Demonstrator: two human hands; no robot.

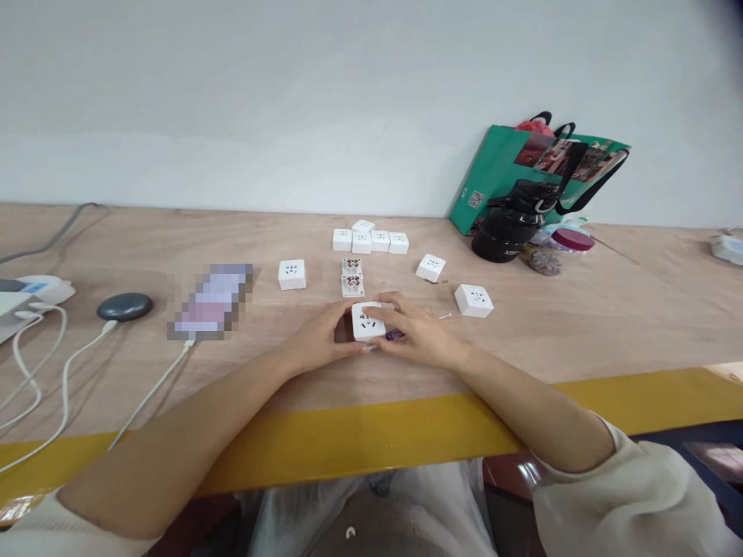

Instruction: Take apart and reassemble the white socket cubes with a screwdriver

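Socket module point(367, 325) sits clasped between left hand point(316, 338) and right hand point(415, 331). More modules point(361, 241) lie just beyond the hands.

No words can be read here. The green paper bag point(493, 174) has a small black and white square code point(476, 199) near its low corner. The black bottle point(508, 232) has tiny white marks, too small to read.

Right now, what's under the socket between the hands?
The white socket hides whatever is directly beneath it. Around it shows the wooden tabletop; a small purple piece sits at its lower right, partly covered by the right hand.
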